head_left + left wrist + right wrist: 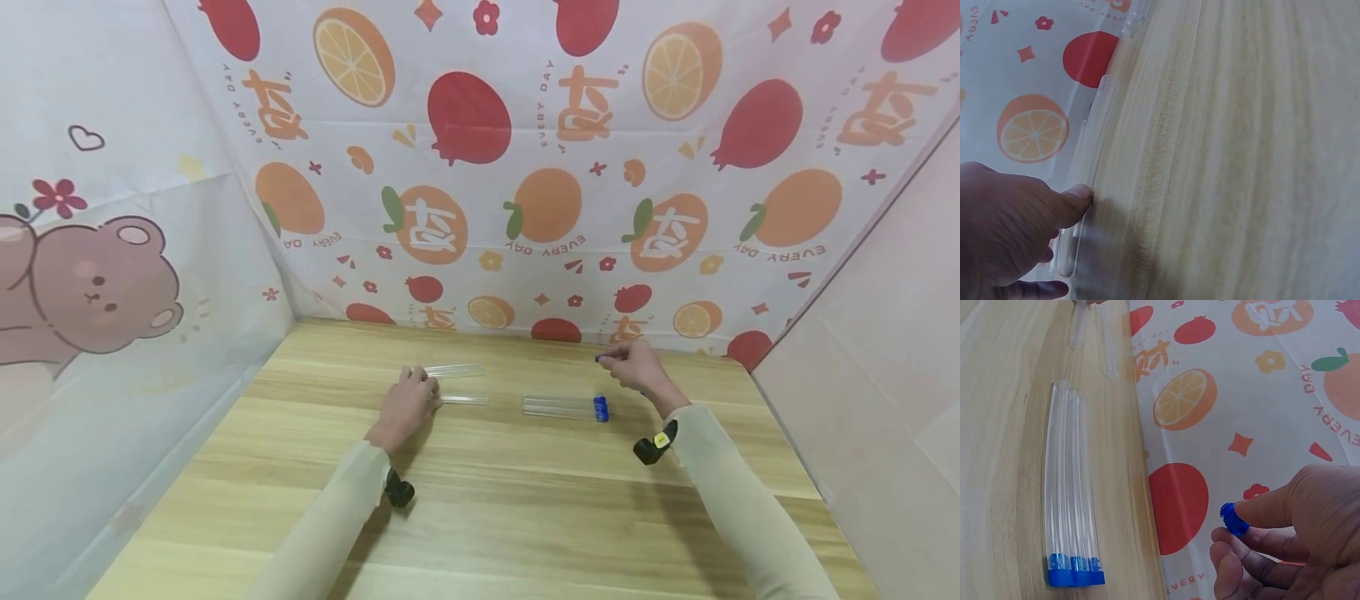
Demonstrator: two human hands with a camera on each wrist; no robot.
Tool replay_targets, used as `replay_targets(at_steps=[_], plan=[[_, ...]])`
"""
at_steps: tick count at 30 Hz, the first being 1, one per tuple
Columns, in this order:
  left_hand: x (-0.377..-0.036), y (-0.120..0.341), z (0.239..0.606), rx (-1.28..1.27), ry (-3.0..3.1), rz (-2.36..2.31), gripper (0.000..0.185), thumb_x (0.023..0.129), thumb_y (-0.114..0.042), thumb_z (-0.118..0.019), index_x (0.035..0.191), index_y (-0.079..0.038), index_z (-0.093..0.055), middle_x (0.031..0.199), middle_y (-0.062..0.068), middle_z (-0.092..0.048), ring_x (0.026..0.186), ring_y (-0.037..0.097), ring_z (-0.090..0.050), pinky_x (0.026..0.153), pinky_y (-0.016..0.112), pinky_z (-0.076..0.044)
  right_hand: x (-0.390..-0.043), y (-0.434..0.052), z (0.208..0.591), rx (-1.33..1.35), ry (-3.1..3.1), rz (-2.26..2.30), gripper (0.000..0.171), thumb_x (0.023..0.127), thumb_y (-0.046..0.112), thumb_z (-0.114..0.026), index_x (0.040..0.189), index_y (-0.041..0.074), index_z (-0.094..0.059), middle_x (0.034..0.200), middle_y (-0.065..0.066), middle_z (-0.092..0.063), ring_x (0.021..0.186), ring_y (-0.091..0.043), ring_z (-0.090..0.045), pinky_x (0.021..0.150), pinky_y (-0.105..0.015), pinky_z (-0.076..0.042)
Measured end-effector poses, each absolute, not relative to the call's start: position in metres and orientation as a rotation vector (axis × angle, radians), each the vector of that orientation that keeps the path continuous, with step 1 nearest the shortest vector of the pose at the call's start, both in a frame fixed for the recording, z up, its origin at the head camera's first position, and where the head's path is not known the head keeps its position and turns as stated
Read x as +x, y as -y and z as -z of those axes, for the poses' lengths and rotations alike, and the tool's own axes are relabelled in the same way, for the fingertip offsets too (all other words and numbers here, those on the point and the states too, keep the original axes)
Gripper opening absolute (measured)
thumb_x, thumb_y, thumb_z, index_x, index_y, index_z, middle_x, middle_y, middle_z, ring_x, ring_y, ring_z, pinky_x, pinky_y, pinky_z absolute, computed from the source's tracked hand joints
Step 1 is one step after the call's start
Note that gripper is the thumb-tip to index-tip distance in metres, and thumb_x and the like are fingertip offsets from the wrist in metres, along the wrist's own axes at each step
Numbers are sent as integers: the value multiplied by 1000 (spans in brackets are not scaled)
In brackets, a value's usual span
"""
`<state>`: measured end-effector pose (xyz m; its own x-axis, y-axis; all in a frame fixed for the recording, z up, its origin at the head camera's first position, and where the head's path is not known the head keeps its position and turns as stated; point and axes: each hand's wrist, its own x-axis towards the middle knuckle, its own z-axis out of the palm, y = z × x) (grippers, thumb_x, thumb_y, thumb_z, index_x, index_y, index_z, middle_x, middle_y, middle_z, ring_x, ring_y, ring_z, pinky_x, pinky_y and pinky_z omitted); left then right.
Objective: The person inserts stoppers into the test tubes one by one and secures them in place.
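My left hand (pixel 420 392) lies on the wooden table (pixel 525 517) at the near ends of two uncapped clear tubes (pixel 459 385). In the left wrist view its thumb (pixel 1075 201) presses one clear tube (pixel 1094 156) against a finger below, so the left hand (pixel 1071 244) pinches that tube. My right hand (pixel 611 358) is raised near the back wall and pinches a small blue cap (pixel 1232 520) between thumb and forefinger (pixel 1230 527). Between the hands lie three clear tubes with blue caps (pixel 566 407), side by side; they show as capped tubes (pixel 1072 506) in the right wrist view.
A fruit-print cloth (pixel 540 208) hangs along the back of the table. A bear-print sheet (pixel 112 292) closes the left side and a plain pink wall (pixel 885 350) the right. Bare wood stretches toward the near edge.
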<state>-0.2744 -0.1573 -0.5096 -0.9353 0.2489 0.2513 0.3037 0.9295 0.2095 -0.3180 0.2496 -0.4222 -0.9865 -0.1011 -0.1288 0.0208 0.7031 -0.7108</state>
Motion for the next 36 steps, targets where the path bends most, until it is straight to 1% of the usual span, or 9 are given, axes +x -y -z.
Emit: replay_targets(at_steps=[5,9,12,16,19,22,27,31,36], plan=[[-273,156,511,-463,2879,348,16,89,-14,-77,101,-5,-72,106,13,-65,97,27,-54,76,38,-58,-318,-246,423,-64,-2751,1160,31,99,23,-63,120,1,-71,103,-16,-72,83,-19,-66,68,-31,-59],[-272,155,511,-501,2874,331,13,90,-13,-76,100,-6,-71,104,12,-64,95,27,-54,76,38,-57,-318,-245,423,-74,-2750,1160,31,100,22,-62,119,0,-71,100,-15,-71,80,-18,-65,66,-29,-58],[-271,154,511,-531,2849,341,16,91,-13,-75,104,-6,-71,103,12,-64,94,27,-55,74,39,-57,-319,-245,422,-84,-2747,1164,31,100,22,-62,120,0,-71,100,-15,-71,80,-18,-65,66,-29,-58],[-272,153,511,-567,2832,369,22,90,-12,-75,111,-7,-70,104,14,-64,95,29,-56,76,41,-56,-321,-245,422,-84,-2740,1161,32,100,23,-62,120,0,-70,99,-14,-70,80,-18,-64,66,-28,-57],[-273,152,512,-576,2839,375,20,91,-12,-73,111,-9,-72,105,13,-64,96,28,-56,78,41,-56,-321,-245,422,-91,-2737,1164,32,100,23,-63,120,0,-70,98,-13,-70,79,-17,-63,67,-30,-58],[-273,153,514,-578,2845,375,18,93,-14,-71,110,-10,-73,106,12,-64,96,27,-57,78,40,-56,-321,-244,421,-95,-2732,1174,32,100,22,-63,120,-1,-70,94,-12,-69,76,-17,-63,65,-28,-56],[-272,154,517,-589,2814,380,12,93,-13,-70,105,-9,-71,105,11,-64,95,26,-59,78,40,-57,-320,-242,421,-94,-2724,1182,32,99,21,-63,120,-2,-69,90,-10,-68,74,-16,-62,63,-26,-55],[-272,154,515,-587,2779,387,12,93,-9,-71,104,-7,-71,104,12,-63,91,27,-58,74,39,-56,-320,-241,421,-95,-2729,1179,32,99,21,-63,120,-2,-69,91,-11,-68,75,-17,-62,62,-26,-55],[-271,153,506,-564,2743,410,23,89,3,-69,111,-5,-71,109,15,-63,92,29,-60,75,41,-57,-321,-240,419,-118,-2726,1184,33,100,22,-62,121,-3,-68,92,-11,-69,75,-15,-62,63,-27,-56]])
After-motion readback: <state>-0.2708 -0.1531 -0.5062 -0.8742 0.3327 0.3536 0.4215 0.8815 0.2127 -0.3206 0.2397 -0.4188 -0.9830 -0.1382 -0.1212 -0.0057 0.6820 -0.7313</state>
